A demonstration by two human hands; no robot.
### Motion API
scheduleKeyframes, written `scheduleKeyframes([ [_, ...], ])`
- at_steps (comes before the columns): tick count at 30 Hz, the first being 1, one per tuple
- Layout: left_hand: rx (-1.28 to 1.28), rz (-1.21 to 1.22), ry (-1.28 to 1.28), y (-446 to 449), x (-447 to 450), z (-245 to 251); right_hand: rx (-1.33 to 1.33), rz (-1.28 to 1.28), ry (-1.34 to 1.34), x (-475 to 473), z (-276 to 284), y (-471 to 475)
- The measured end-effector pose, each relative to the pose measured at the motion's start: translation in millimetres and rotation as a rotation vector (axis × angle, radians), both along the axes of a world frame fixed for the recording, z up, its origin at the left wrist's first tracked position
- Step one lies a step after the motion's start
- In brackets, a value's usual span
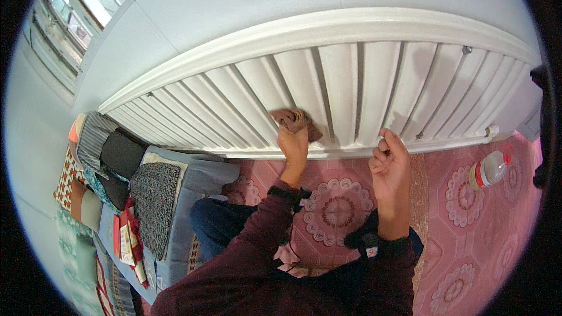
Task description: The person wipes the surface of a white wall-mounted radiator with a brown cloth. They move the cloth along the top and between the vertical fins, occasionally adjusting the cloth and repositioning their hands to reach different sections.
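My left hand (293, 147) grips a crumpled brown cloth (314, 131) and holds it against the lower part of a white ribbed panel (338, 87), which looks like a wall radiator. Most of that hand's fingers are hidden by the cloth. To the right, my right hand (390, 164) is raised before the panel's lower edge, palm partly showing. Its fingers are curled in, and nothing is visible in them. Whether its fingertips touch the panel I cannot tell.
On the left, a seat or bed with a blue cover (193, 175) bears cushions, a dark patterned cloth (153, 206) and red items with papers (126, 245). A clear plastic bottle (491, 169) with a red cap is on the pink patterned floor (465, 237). Screws (467, 49) protrude from the panel.
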State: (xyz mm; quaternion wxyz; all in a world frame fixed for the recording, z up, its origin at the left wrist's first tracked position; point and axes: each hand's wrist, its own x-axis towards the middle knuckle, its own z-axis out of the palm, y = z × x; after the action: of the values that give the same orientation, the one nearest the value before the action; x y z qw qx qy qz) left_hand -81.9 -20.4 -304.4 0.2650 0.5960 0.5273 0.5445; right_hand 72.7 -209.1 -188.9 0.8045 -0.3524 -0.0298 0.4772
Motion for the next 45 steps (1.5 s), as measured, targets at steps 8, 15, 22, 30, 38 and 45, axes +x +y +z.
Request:
scheduleKeyframes([
  [8, 0.572, -0.051, -0.028, 15.2, 1.9, 155.9, -0.020, -0.005, -0.033, -5.8, -10.5, 3.8],
  [15, 0.471, -0.068, 0.357, 12.7, -6.5, 29.5, 0.052, 0.017, -0.001, 3.4, -11.2, -1.4],
  [22, 0.241, -0.149, 0.517, -2.0, -23.8, 16.8, -0.007, -0.017, -0.028, 1.4, -8.6, 1.6],
  [30, 0.705, 0.041, 0.028, 30.1, -30.4, 173.9, -0.028, -0.043, -0.008, 2.1, -12.3, -0.9],
  [38, 0.487, 0.080, 0.454, 13.1, -19.9, 67.9, 0.039, 0.025, -0.035, 6.0, -15.7, -0.4],
  [45, 0.456, 0.130, 0.449, 9.5, -83.0, 101.3, 0.013, 0.018, -0.014, 4.9, -15.0, -0.2],
])
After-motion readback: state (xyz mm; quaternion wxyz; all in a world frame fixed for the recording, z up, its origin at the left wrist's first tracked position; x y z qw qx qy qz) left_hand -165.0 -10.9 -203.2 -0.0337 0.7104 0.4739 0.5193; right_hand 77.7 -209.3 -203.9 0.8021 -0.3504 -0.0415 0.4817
